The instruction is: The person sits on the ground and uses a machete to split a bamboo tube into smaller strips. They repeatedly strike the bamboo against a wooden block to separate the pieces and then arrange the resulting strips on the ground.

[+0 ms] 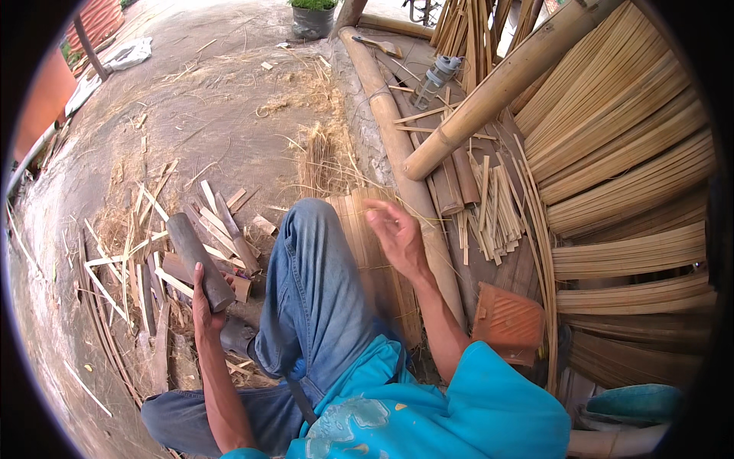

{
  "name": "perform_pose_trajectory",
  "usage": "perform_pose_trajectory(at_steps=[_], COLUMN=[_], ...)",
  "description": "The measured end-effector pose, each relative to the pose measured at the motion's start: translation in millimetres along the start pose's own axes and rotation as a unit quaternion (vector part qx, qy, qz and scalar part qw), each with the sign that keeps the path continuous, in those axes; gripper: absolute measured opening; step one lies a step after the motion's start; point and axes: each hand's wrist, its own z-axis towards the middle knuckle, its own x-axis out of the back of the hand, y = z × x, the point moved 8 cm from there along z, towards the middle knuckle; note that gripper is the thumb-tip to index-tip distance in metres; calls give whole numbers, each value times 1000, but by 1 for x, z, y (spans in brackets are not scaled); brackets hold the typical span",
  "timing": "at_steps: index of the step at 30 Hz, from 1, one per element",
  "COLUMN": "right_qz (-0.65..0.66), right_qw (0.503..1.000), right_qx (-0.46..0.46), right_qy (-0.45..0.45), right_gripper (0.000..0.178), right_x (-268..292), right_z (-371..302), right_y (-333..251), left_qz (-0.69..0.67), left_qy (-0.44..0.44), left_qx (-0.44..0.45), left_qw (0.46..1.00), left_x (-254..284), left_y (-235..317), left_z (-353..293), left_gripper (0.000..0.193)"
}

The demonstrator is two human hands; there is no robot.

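My left hand grips a dark, weathered bamboo piece near its lower end; the piece tilts up to the left beside my knee. My right hand is raised beyond my right knee with its fingers bent and apart, and I see nothing in it. Beneath that hand lies a panel of flat bamboo slats, with thin strands running across it. Part of the panel is hidden by my leg and right forearm.
Bamboo offcuts are heaped on the left. A bamboo pole borders a platform bearing cut strips, a clear bottle, an orange roof tile and a wooden-handled tool. Tall slat bundles stand at right.
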Motion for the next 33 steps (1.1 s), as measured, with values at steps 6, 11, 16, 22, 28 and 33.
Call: perform_pose_trajectory(at_steps=[6,11,16,22,28,33], right_qz=[-369,-576,-619,-593,-393,-113], right_qw=[868,745,723,726,837,855], right_qx=[-81,-113,-184,-190,-134,-74], right_qy=[322,318,244,292,357,500], right_gripper=[21,21,37,29,16,22], right_x=[235,276,275,279,351,367], right_z=[-24,-29,-10,10,-14,-29], right_y=[114,154,173,188,207,224], left_qz=[-57,-82,-58,-74,-93,-101], left_qy=[28,24,48,43,18,21], left_qx=[-7,8,-15,-36,-9,-23], left_qw=[998,996,997,996,995,994], left_x=[19,30,27,37,28,30], left_y=[-6,-10,-7,-4,-16,-12], left_z=[3,-2,-22,-40,-47,-57], left_gripper=[75,71,68,65,69,77])
